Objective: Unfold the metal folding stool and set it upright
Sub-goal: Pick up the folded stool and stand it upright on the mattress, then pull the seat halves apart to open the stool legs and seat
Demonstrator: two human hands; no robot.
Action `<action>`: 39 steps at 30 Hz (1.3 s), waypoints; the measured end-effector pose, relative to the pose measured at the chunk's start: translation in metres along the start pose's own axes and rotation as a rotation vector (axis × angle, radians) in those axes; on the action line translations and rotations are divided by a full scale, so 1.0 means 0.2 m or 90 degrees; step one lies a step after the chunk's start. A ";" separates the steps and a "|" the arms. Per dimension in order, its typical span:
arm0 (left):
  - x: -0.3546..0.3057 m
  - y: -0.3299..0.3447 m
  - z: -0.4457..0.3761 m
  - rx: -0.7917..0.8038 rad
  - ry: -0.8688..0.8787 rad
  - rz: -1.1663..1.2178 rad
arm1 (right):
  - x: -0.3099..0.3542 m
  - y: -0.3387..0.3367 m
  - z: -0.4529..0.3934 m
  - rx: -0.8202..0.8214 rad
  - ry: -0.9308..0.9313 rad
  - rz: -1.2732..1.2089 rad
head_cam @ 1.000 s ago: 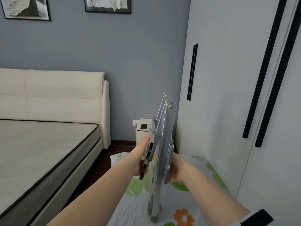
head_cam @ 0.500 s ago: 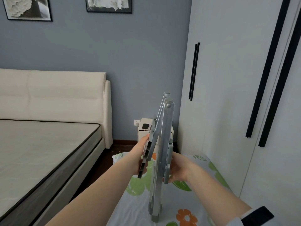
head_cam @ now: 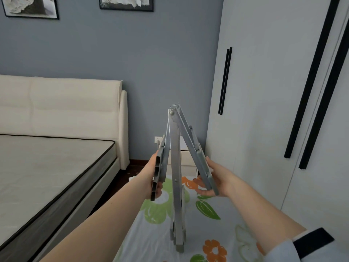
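The grey metal folding stool (head_cam: pixel 176 186) stands on its feet on a flowered sheet (head_cam: pixel 207 224), partly spread like a tent from a hinge at the top. My left hand (head_cam: pixel 153 176) grips the left slatted panel of the stool. My right hand (head_cam: pixel 215 178) holds the right panel, which is swung out to the right. The middle legs hang straight down between both hands. My palms are partly hidden behind the panels.
A bed (head_cam: pixel 47 167) with a cream headboard fills the left side. A white wardrobe (head_cam: pixel 273 110) with black handles stands close on the right. A small white cabinet (head_cam: pixel 187 157) and a wall socket (head_cam: pixel 157 139) sit behind the stool.
The stool was folded flat between my hands. Now the two outer panels are pulled apart, the right one swung out to the right, the left one slightly to the left.
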State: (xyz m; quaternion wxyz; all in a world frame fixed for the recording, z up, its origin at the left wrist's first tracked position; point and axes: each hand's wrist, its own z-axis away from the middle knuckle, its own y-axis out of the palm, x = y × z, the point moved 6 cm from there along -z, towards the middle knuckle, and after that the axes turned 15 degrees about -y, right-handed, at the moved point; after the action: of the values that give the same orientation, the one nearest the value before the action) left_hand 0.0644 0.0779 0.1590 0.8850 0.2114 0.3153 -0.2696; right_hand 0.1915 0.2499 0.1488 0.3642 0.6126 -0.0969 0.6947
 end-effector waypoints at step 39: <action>-0.15 0.04 0.10 -0.024 0.125 -0.078 | 0.12 -0.01 0.13 -0.105 -0.086 -0.023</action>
State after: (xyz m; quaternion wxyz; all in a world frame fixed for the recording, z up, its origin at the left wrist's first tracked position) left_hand 0.0579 0.0833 0.1952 0.8357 0.2004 0.4177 -0.2950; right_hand 0.2137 0.2447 0.1757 0.4184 0.6277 -0.1672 0.6348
